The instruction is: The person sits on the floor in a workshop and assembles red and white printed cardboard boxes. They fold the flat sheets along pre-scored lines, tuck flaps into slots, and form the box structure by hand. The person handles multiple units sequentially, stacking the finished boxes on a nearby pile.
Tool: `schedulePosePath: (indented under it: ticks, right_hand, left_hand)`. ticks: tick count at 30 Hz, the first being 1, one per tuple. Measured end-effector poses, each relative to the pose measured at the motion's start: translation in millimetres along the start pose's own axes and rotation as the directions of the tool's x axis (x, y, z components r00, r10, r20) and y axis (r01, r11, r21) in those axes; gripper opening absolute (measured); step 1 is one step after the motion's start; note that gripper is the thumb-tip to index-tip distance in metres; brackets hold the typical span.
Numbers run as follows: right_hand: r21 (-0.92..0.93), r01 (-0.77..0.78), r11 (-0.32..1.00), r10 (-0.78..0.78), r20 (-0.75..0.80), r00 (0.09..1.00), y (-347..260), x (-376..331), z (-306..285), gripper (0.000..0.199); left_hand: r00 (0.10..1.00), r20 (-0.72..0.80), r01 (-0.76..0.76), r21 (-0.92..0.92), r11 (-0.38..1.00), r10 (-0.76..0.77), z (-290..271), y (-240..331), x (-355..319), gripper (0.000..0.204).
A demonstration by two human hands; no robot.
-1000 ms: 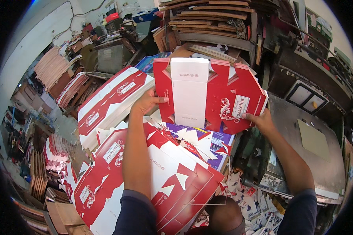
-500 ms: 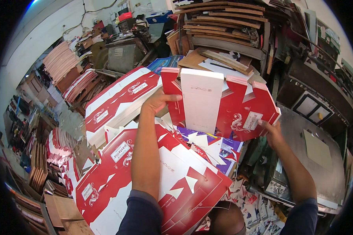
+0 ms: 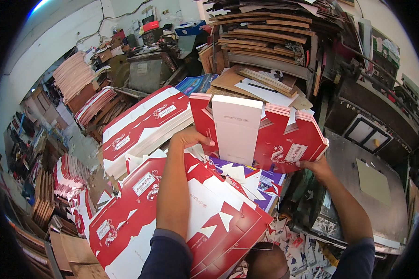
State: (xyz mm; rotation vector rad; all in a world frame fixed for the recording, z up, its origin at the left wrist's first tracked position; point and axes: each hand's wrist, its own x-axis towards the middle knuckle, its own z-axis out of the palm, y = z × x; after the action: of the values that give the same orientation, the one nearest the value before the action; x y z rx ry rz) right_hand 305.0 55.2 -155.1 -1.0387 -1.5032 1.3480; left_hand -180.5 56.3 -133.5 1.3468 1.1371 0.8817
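Red-and-white carton blanks (image 3: 237, 132) here, a thick bundle held up on edge between both hands, over a purple printed sheet (image 3: 271, 180) littered with white paper offcuts (image 3: 237, 175). Can't tell if the bottom edge is touching down. Left hand (image 3: 191, 138) is part-curled round the left side, thumb on the front face. Right hand (image 3: 316, 166) grips the lower right corner, thumb in front too; fingers are hidden behind on that one. There's a big pile of matching printed sheets (image 3: 209, 201) under the left forearm, another stack (image 3: 146, 124) just beyond, and a metal tabletop (image 3: 387, 160) off right.
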Motion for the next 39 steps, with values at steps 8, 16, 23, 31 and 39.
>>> schedulePosePath:
  ticks: [8,16,23,31,39]
  right_hand:
    - [-0.048,0.031,0.998,-0.030,0.024,0.999,6.3,-0.1,-6.2,0.064]
    - [-0.020,0.047,0.999,-0.046,0.045,0.998,9.1,3.7,-7.0,0.062]
    - [-0.046,0.021,0.999,-0.022,-0.007,1.000,7.8,4.9,-6.5,0.056]
    - [-0.126,0.004,0.992,-0.007,-0.020,1.000,6.0,0.8,-6.4,0.052]
    - [-0.074,0.078,0.994,-0.076,0.020,0.997,18.0,9.1,-12.1,0.042]
  left_hand:
    - [0.915,-0.202,-0.366,-0.054,0.929,0.349,16.0,74.2,-35.0,0.061]
    - [0.737,-0.416,-0.638,-0.167,0.752,0.533,34.9,104.6,-6.7,0.053]
    - [0.763,-0.356,-0.642,-0.319,0.698,0.539,32.9,94.7,-0.5,0.044]
    - [0.883,-0.353,-0.446,-0.433,0.783,0.308,15.0,71.1,1.8,0.053]
    - [0.964,-0.205,-0.114,0.252,0.961,0.168,40.1,22.2,-23.8,0.056]
